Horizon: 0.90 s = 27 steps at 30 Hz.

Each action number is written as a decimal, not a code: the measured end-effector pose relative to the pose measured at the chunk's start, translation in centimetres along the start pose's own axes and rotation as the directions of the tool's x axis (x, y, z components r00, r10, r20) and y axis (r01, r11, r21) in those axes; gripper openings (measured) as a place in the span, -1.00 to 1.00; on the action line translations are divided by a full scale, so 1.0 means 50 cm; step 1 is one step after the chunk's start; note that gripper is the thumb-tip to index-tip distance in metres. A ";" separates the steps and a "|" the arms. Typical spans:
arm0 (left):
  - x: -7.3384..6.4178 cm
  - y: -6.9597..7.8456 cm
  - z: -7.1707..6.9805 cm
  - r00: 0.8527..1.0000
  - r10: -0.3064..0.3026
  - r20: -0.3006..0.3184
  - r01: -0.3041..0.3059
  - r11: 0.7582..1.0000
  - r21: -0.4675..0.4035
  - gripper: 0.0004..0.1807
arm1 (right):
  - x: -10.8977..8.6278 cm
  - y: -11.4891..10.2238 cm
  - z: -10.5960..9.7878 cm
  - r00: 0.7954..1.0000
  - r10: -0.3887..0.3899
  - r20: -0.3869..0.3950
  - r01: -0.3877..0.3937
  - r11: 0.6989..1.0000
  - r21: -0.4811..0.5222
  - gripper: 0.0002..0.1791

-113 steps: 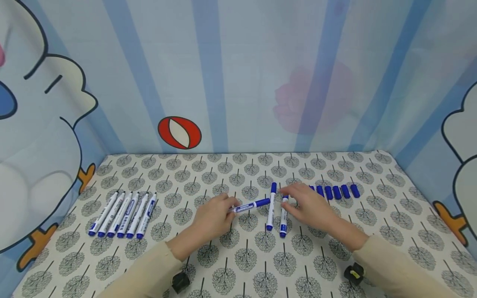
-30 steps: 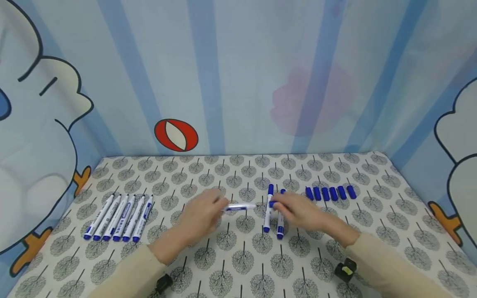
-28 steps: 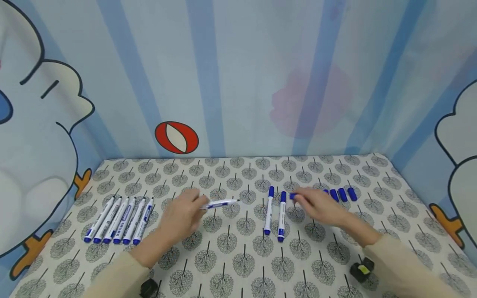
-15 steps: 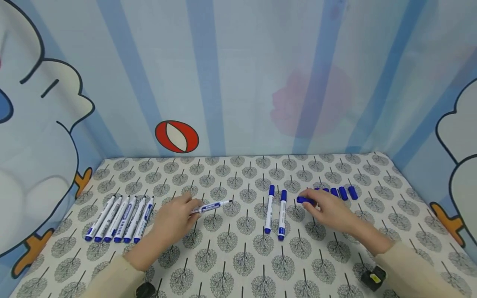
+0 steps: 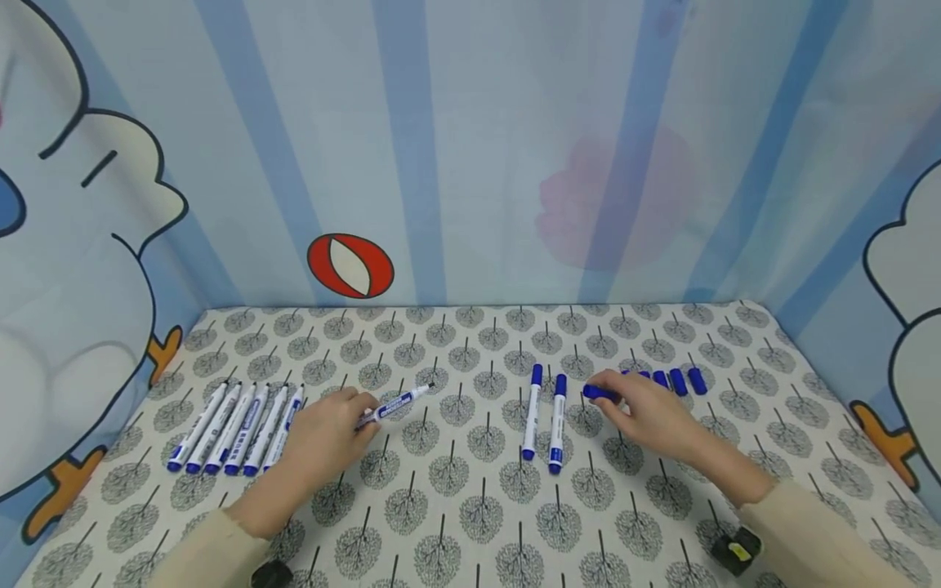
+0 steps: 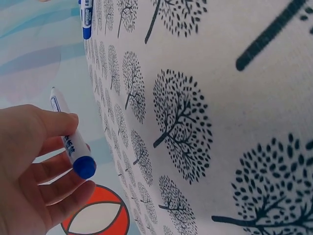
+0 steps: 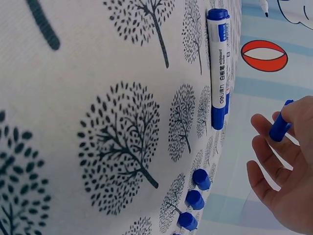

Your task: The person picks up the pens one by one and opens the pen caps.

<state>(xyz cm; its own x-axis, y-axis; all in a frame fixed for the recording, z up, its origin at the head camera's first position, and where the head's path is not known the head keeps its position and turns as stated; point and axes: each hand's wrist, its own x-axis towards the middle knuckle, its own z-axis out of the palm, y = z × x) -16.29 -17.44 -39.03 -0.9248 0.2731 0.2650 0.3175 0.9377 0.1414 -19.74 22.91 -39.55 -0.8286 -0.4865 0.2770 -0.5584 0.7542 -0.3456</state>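
Observation:
My left hand (image 5: pixel 332 429) pinches an uncapped whiteboard marker (image 5: pixel 397 404) between thumb and fingers, its dark tip pointing away to the upper right. In the left wrist view the same marker (image 6: pixel 73 137) shows its blue end plug toward the camera. A blue marker cap (image 7: pixel 281 126) is pinched by my right hand (image 5: pixel 650 415), just left of the row of caps (image 5: pixel 678 381). That hand hides part of the row in the head view. Two capped markers (image 5: pixel 532 416) lie side by side between the hands, nearer the right one.
Several uncapped markers (image 5: pixel 238 429) lie in a neat row at the left, tips away; my left hand partly covers the nearest one. A tree-print cloth (image 5: pixel 478 490) covers the table. A patterned curtain (image 5: pixel 485 163) rises behind the far edge.
The marker has lost its cap. My left hand has drawn back leftward with the marker, tilting its tip upward; my right hand has moved right with the cap, holding nearly still lately.

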 end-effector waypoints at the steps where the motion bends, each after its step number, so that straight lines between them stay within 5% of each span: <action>1: -0.001 -0.001 -0.001 1.000 -0.011 0.004 0.012 1.000 -0.006 -0.75 | 0.000 -0.001 0.000 1.000 -0.001 -0.001 0.001 1.000 -0.004 -0.76; 8: -0.004 -0.020 -0.003 0.994 -0.093 0.050 0.096 0.994 -0.046 -0.73 | 0.002 -0.006 -0.002 1.000 -0.009 -0.015 0.009 1.000 -0.002 -0.74; 22: -0.010 -0.042 -0.027 0.986 -0.146 0.075 0.154 0.981 -0.115 -0.67 | 0.010 -0.011 -0.005 0.990 -0.105 -0.092 0.100 0.993 -0.055 -0.74; 27: -0.013 -0.047 -0.028 0.973 -0.195 0.122 0.208 0.973 -0.101 -0.65 | 0.011 -0.013 -0.003 0.993 -0.085 -0.084 0.079 0.994 -0.073 -0.71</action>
<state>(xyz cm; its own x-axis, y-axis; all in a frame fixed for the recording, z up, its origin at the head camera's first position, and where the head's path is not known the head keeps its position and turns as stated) -16.14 -20.11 -38.21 -0.9875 0.1090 0.1140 0.1379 0.9472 0.2893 -19.84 22.20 -39.06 -0.7718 -0.5101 0.3796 -0.6175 0.7437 -0.2561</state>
